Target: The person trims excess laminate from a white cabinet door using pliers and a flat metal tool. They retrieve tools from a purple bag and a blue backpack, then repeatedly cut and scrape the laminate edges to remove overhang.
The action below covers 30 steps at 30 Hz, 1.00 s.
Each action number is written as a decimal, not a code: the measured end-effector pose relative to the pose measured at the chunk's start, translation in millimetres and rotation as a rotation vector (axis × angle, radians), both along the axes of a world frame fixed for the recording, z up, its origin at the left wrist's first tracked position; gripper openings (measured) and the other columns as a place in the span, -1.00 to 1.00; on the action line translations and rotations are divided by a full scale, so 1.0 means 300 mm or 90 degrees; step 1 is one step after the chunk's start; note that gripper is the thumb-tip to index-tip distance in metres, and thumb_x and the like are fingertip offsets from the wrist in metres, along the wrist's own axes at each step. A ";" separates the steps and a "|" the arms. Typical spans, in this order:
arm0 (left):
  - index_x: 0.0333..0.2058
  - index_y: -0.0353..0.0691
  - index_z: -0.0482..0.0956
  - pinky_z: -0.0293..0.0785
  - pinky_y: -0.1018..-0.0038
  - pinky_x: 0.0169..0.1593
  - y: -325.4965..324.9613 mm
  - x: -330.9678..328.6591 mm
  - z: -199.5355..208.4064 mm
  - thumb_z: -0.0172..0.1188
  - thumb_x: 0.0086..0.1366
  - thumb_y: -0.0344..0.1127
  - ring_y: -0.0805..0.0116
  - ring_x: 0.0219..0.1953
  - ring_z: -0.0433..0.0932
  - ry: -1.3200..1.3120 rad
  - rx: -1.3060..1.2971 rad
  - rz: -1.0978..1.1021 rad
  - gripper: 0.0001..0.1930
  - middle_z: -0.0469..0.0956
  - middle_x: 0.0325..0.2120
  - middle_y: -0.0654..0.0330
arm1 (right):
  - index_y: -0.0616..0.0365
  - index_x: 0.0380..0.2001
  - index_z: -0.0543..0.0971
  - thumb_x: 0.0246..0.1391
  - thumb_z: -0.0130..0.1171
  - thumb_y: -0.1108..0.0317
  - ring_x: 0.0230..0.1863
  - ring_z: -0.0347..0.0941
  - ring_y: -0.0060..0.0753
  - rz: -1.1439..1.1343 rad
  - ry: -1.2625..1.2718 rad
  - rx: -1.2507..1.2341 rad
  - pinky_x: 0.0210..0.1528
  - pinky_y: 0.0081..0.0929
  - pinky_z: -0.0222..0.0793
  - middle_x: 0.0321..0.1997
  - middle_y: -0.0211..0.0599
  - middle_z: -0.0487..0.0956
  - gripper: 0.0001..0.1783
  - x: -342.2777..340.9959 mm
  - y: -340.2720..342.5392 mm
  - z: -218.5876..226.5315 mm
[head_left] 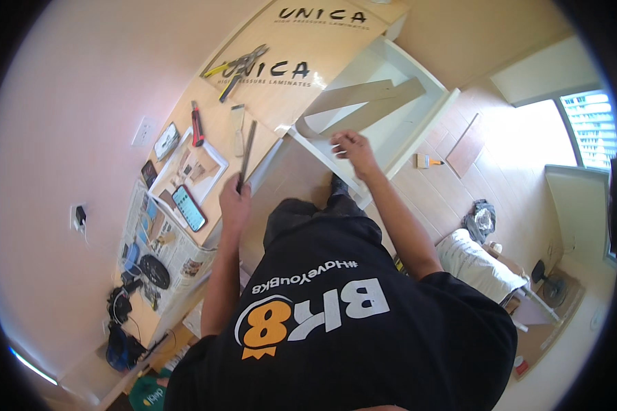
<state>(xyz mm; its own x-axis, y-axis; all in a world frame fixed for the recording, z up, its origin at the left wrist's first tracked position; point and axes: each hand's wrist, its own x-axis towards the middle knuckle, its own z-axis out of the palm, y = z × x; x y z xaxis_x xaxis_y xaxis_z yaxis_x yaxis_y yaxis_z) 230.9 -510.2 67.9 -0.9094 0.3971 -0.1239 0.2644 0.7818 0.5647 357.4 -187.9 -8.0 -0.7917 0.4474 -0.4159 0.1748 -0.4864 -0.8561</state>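
Observation:
My left hand is closed around one end of a long, thin, dark metal file, which points up and away beside the workbench edge. My right hand hangs over the near side of an open white drawer, its fingers loosely bent and a little apart, with nothing visible in them. Inside the drawer lie long grey-brown strips. Close to the file, a flat wooden-looking tool rests on the laminate-topped surface.
Farther up the surface lie yellow-and-black pliers and a red utility knife. A phone sits on papers at the left, near newspaper. A paintbrush and a board are on the tiled floor, right.

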 end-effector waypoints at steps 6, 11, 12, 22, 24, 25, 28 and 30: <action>0.00 -0.25 0.58 0.51 0.06 -0.06 0.067 -0.388 -0.019 0.22 0.25 -0.31 -0.14 -0.16 0.59 0.162 -0.068 0.007 -0.65 0.58 -0.23 -0.12 | 0.20 -0.15 0.66 0.29 0.23 0.24 -0.30 0.54 -0.53 -0.129 -0.041 -0.011 -0.24 -0.50 0.48 -0.30 -0.37 0.65 -0.75 -0.157 0.199 -0.060; 0.01 -0.18 0.57 0.53 0.05 -0.03 0.211 -0.629 -0.055 0.21 0.23 -0.34 -0.11 -0.13 0.59 0.150 -0.098 -0.116 -0.65 0.56 -0.18 -0.07 | 0.22 0.11 0.49 0.35 0.14 0.16 -0.10 0.53 -0.32 -0.259 -0.094 -0.090 -0.09 -0.39 0.50 0.03 -0.20 0.56 -0.58 -0.392 0.318 -0.121; 0.01 -0.17 0.57 0.53 0.04 -0.02 0.238 -0.662 -0.063 0.20 0.23 -0.34 -0.11 -0.12 0.59 0.150 -0.100 -0.144 -0.65 0.56 -0.17 -0.07 | 0.23 0.17 0.45 0.35 0.12 0.15 -0.06 0.52 -0.28 -0.279 -0.104 -0.098 -0.06 -0.36 0.50 0.09 -0.17 0.53 -0.54 -0.443 0.344 -0.134; 0.00 -0.19 0.60 0.51 0.11 0.04 0.446 -0.850 -0.127 0.22 0.21 -0.40 -0.12 -0.06 0.57 0.069 -0.129 -0.291 -0.65 0.58 -0.09 -0.06 | 0.27 0.20 0.43 0.34 0.12 0.17 -0.09 0.54 -0.22 -0.451 -0.222 0.018 -0.12 -0.22 0.55 0.01 -0.16 0.57 -0.50 -0.708 0.606 -0.154; -0.02 -0.20 0.60 0.51 0.11 0.04 0.463 -0.844 -0.125 0.22 0.20 -0.41 -0.12 -0.06 0.57 0.042 -0.133 -0.281 -0.66 0.58 -0.09 -0.07 | 0.30 0.17 0.45 0.35 0.10 0.18 -0.08 0.55 -0.24 -0.499 -0.244 0.013 -0.11 -0.24 0.55 0.00 -0.16 0.59 -0.52 -0.734 0.673 -0.153; -0.03 -0.20 0.60 0.51 0.11 0.04 0.472 -0.836 -0.125 0.22 0.20 -0.41 -0.12 -0.06 0.57 0.030 -0.139 -0.275 -0.67 0.58 -0.09 -0.08 | 0.31 0.15 0.46 0.35 0.09 0.18 -0.07 0.55 -0.25 -0.520 -0.249 0.011 -0.10 -0.25 0.54 -0.01 -0.17 0.60 -0.53 -0.748 0.712 -0.157; -0.10 -0.25 0.60 0.52 0.10 0.01 0.502 -0.806 -0.136 0.25 0.20 -0.39 -0.09 -0.08 0.59 0.058 -0.148 -0.268 -0.72 0.58 -0.14 -0.09 | 0.25 0.07 0.50 0.33 0.11 0.24 -0.05 0.56 -0.29 -0.513 -0.284 0.085 -0.08 -0.28 0.53 -0.02 -0.21 0.61 -0.63 -0.772 0.814 -0.182; -0.07 -0.27 0.59 0.51 0.10 0.00 0.525 -0.799 -0.151 0.25 0.21 -0.39 -0.09 -0.08 0.59 0.090 -0.151 -0.269 -0.70 0.58 -0.14 -0.08 | 0.20 0.02 0.52 0.32 0.12 0.27 -0.03 0.56 -0.31 -0.507 -0.234 0.073 -0.06 -0.29 0.52 -0.03 -0.23 0.62 -0.70 -0.783 0.862 -0.199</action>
